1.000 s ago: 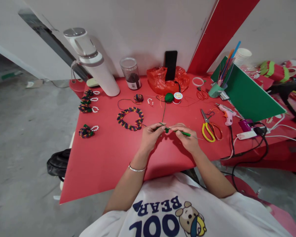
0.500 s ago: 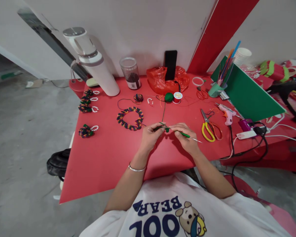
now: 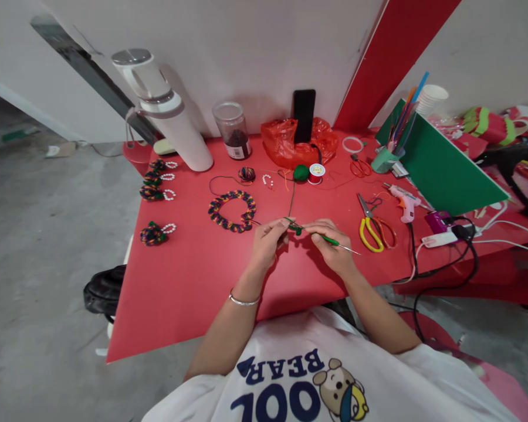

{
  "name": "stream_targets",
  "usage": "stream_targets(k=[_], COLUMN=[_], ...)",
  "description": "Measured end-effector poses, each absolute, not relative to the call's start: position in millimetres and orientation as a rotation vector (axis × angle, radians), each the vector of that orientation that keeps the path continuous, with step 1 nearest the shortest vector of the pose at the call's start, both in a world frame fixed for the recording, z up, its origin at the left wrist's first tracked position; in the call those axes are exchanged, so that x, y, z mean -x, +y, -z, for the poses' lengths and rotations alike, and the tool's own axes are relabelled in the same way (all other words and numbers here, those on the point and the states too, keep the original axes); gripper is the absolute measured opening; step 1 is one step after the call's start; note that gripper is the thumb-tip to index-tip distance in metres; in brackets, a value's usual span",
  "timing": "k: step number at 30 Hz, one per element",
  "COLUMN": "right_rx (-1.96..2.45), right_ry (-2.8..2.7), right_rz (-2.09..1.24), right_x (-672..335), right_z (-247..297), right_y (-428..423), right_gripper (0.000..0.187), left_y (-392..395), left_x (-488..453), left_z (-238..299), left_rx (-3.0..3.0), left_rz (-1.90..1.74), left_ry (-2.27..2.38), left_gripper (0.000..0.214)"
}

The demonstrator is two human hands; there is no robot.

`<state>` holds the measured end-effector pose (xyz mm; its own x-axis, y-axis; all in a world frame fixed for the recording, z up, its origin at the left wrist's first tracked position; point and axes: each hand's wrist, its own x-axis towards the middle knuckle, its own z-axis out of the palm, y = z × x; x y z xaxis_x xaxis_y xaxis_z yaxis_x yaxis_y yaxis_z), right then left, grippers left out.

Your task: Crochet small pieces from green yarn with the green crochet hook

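My right hand is closed around a crochet hook with a green grip; its thin metal shaft sticks out to the right. The hook's other end points left at a small piece of dark green crochet between my hands. My left hand pinches green yarn by the crochet, fingers curled. From there a strand runs up the table to a green yarn ball. Left of my hands lies a multicoloured crocheted ring, with a small multicoloured yarn ball above it.
Beaded yarn pieces line the red table's left side. A white bottle, a jar and a phone on a red bag stand behind. Yellow-handled scissors, a pink glue gun and a power strip lie right.
My left fingers have shifted slightly at the green yarn, and its thumb sits a little higher. The right hand with the crochet hook stays nearly in place.
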<state>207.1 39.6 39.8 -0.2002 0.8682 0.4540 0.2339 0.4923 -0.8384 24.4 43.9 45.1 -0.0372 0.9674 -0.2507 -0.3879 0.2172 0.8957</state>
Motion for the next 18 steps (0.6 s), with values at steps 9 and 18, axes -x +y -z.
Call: stream_targets(k=[9,18], right_rx=[0.936,0.980], right_ry=[-1.723,-1.821], right_rz=[-0.746,-0.372], right_x=[-205.6,-187.3], right_z=[-42.8,-34.0], right_y=[38.8,30.1], right_gripper=[0.016,0.019], left_y=[44.1,46.3], left_x=[-27.4,-36.5], left_z=[-42.3,-36.0], left_rx=[-0.775,-0.630], left_rz=[-1.317,-1.453], left_ry=[1.083,1.156], left_gripper=[0.022,0.024])
